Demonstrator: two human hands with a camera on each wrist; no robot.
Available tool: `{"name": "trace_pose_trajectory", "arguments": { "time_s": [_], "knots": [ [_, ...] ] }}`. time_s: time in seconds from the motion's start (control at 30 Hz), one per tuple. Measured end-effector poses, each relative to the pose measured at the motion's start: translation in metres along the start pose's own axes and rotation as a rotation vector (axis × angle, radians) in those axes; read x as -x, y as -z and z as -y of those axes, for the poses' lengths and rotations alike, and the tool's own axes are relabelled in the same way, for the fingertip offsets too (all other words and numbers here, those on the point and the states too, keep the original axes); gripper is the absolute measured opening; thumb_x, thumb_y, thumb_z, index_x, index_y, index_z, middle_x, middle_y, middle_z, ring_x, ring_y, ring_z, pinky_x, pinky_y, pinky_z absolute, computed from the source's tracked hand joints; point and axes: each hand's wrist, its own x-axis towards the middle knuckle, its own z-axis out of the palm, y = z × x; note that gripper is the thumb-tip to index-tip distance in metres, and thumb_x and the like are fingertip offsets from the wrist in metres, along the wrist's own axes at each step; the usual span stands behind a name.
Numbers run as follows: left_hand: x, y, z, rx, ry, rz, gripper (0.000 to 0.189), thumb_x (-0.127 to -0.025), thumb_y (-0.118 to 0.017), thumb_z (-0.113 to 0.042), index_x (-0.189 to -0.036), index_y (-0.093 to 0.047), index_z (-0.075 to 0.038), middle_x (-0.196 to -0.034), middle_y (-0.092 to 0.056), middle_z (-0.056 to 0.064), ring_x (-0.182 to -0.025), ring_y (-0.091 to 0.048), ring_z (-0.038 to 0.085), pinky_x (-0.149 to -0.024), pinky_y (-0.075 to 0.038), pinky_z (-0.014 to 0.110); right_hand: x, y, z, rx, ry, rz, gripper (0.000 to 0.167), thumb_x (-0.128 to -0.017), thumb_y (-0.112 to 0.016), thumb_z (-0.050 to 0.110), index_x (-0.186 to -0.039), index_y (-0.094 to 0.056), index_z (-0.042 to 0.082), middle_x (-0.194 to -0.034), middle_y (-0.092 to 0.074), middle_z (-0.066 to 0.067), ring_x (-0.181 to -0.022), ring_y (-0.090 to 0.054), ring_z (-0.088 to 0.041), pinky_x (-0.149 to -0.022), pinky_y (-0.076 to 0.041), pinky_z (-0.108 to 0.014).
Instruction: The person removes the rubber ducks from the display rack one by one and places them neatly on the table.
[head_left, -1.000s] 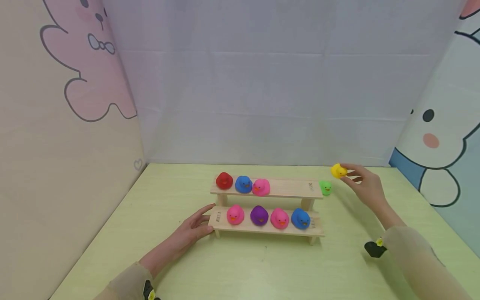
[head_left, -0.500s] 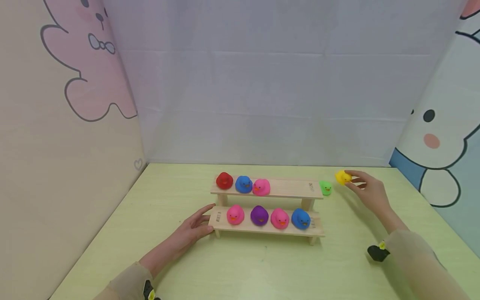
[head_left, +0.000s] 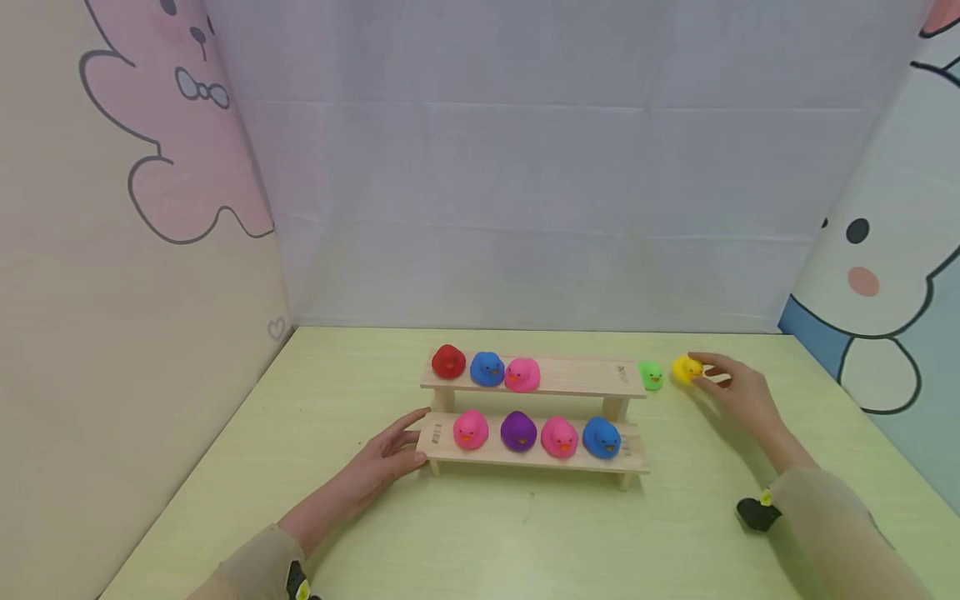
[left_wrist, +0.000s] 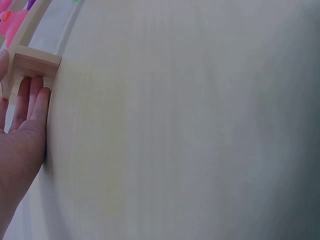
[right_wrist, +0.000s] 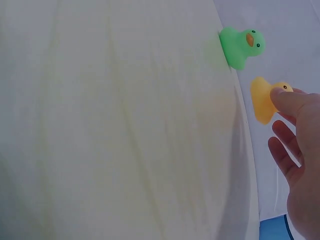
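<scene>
Between thumb and fingers my right hand [head_left: 738, 393] pinches a yellow rubber duck [head_left: 686, 369], just right of a green rubber duck [head_left: 652, 376]. In the right wrist view the green duck [right_wrist: 242, 47] sits on the table, while the yellow duck [right_wrist: 263, 100] appears slightly above it. My left hand [head_left: 386, 458] holds the left end of a two-tier wooden stand [head_left: 457, 452], thumb at the front corner and index finger at the back corner. In the left wrist view, other fingers [left_wrist: 34, 102] reach under the plank beside a leg.
On the upper tier stand a red duck [head_left: 448, 362], a blue duck [head_left: 487, 368] and a pink duck [head_left: 522, 375], all toward the left. Several pink, purple and blue ducks line the lower tier [head_left: 633, 454]. A pale cloth wall [head_left: 540, 208] rises behind the table [head_left: 480, 533].
My right hand has lowered the yellow duck toward the table and shifted it slightly right, beside the green duck. The left hand and the stand have stayed in place.
</scene>
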Motion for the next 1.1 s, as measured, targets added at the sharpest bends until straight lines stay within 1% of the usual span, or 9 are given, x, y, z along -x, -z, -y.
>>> {"name": "trace_pose_trajectory", "arguments": {
  "time_s": [0.1, 0.17, 0.23, 0.3, 0.33, 0.4, 0.57, 0.8, 1.1],
  "knots": [
    [-0.0002, -0.0001, -0.0003, -0.005, 0.0, -0.001, 0.067, -0.098, -0.06, -0.025, -0.156, -0.025, -0.031, -0.152, -0.043, 0.013, -0.135, -0.05, 0.022, -0.113, -0.042, 0.036, 0.0014, -0.0008, -0.0017, 0.009, -0.004, 0.017, 0.041, -0.095, -0.066, 0.016, -0.133, -0.059, 0.005, -0.132, -0.06, -0.026, -0.101, -0.063, -0.04, -0.068, -0.046, -0.007],
    [-0.0003, -0.0001, -0.0005, -0.003, -0.001, 0.0, 0.068, -0.098, -0.06, -0.025, -0.156, -0.025, -0.031, -0.152, -0.043, 0.013, -0.135, -0.049, 0.022, -0.113, -0.042, 0.037, 0.0023, -0.0014, -0.0025, 0.014, -0.008, 0.027, 0.04, -0.095, -0.066, 0.016, -0.133, -0.059, 0.006, -0.132, -0.06, -0.027, -0.101, -0.063, -0.04, -0.07, -0.054, -0.017],
    [-0.0004, -0.0001, -0.0006, -0.002, -0.002, 0.001, 0.068, -0.098, -0.06, -0.025, -0.156, -0.025, -0.031, -0.152, -0.043, 0.013, -0.135, -0.049, 0.021, -0.113, -0.042, 0.036, 0.003, -0.0021, -0.0031, 0.013, -0.011, 0.037, 0.04, -0.095, -0.065, 0.016, -0.134, -0.059, 0.005, -0.132, -0.059, -0.028, -0.102, -0.063, -0.041, -0.074, -0.059, -0.032],
    [-0.0006, 0.0001, -0.0004, 0.001, -0.003, 0.001, 0.068, -0.098, -0.06, -0.024, -0.156, -0.025, -0.031, -0.151, -0.043, 0.013, -0.134, -0.05, 0.021, -0.113, -0.042, 0.035, 0.0036, -0.0025, -0.0029, 0.01, -0.018, 0.053, 0.04, -0.096, -0.065, 0.015, -0.134, -0.058, 0.005, -0.132, -0.059, -0.029, -0.103, -0.062, -0.042, -0.078, -0.058, -0.045],
    [-0.0007, 0.0002, -0.0002, -0.002, -0.003, 0.0, 0.068, -0.098, -0.06, -0.024, -0.156, -0.025, -0.031, -0.151, -0.043, 0.013, -0.134, -0.05, 0.021, -0.112, -0.042, 0.035, 0.0039, -0.0028, -0.0027, 0.01, -0.024, 0.061, 0.04, -0.096, -0.064, 0.015, -0.134, -0.058, 0.005, -0.132, -0.058, -0.029, -0.103, -0.062, -0.043, -0.08, -0.057, -0.05],
    [-0.0013, 0.0006, 0.0005, -0.003, -0.003, -0.001, 0.068, -0.098, -0.06, -0.024, -0.156, -0.025, -0.031, -0.151, -0.043, 0.013, -0.134, -0.05, 0.02, -0.112, -0.043, 0.034, 0.0043, -0.0033, -0.002, 0.007, -0.035, 0.077, 0.041, -0.096, -0.063, 0.014, -0.135, -0.057, 0.004, -0.132, -0.058, -0.03, -0.105, -0.061, -0.044, -0.082, -0.056, -0.054],
    [-0.0023, 0.0009, 0.0016, -0.001, -0.005, -0.005, 0.068, -0.098, -0.061, -0.025, -0.156, -0.026, -0.031, -0.151, -0.044, 0.013, -0.133, -0.05, 0.02, -0.112, -0.043, 0.033, 0.0054, -0.0036, 0.0004, -0.01, -0.051, 0.095, 0.041, -0.097, -0.062, 0.014, -0.137, -0.055, 0.004, -0.134, -0.056, -0.031, -0.106, -0.06, -0.044, -0.086, -0.054, -0.057],
    [-0.0021, 0.001, 0.0016, 0.001, -0.006, -0.006, 0.069, -0.098, -0.061, -0.025, -0.156, -0.025, -0.031, -0.15, -0.044, 0.013, -0.132, -0.051, 0.019, -0.111, -0.043, 0.032, 0.0049, -0.0035, -0.0016, -0.009, -0.066, 0.108, 0.041, -0.098, -0.059, 0.013, -0.139, -0.054, 0.006, -0.136, -0.054, -0.031, -0.107, -0.06, -0.044, -0.086, -0.053, -0.058],
    [-0.0021, 0.0012, 0.0023, -0.008, -0.007, -0.001, 0.068, -0.098, -0.061, -0.025, -0.156, -0.026, -0.031, -0.15, -0.044, 0.013, -0.133, -0.051, 0.02, -0.113, -0.041, 0.036, 0.0033, -0.0024, -0.0014, -0.001, -0.086, 0.123, 0.042, -0.099, -0.059, 0.015, -0.139, -0.053, 0.006, -0.134, -0.055, -0.032, -0.106, -0.06, -0.046, -0.086, -0.053, -0.058]
  ]
}}
